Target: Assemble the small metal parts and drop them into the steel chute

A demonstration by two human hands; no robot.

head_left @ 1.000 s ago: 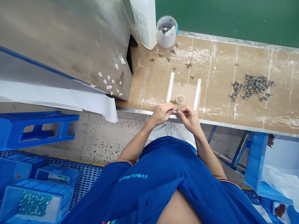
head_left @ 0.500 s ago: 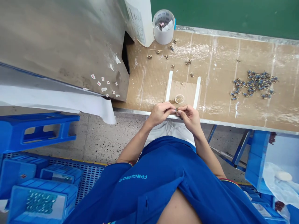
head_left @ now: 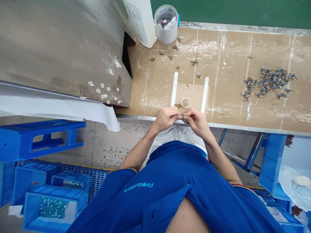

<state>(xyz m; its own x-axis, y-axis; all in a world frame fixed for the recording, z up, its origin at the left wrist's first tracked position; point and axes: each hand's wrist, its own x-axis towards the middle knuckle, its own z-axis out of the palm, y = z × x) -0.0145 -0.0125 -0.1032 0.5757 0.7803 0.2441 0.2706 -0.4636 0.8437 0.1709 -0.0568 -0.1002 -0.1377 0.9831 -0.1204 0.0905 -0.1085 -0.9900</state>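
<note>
Left hand: clenched at the fingertips on a small metal part, held just above the surface edge.
Right hand: grasping the same part from the other side.
Handling: judged light, stiff, easily dropped; best taken at its ends by fingertip.
Centre: small round dish just ahead, on the cardboard-covered surface.
Right of frame: pile of blue-and-brass parts.

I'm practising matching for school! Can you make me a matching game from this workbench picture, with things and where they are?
Things:
1. small round container
2. heap of blue-and-brass parts
3. white tub
4. blue plastic stool

Places:
A. right end of the bench
B. on the floor
C. between two white strips
D. beside a white bottle

Pairs: 1-C, 2-A, 3-D, 4-B
</note>
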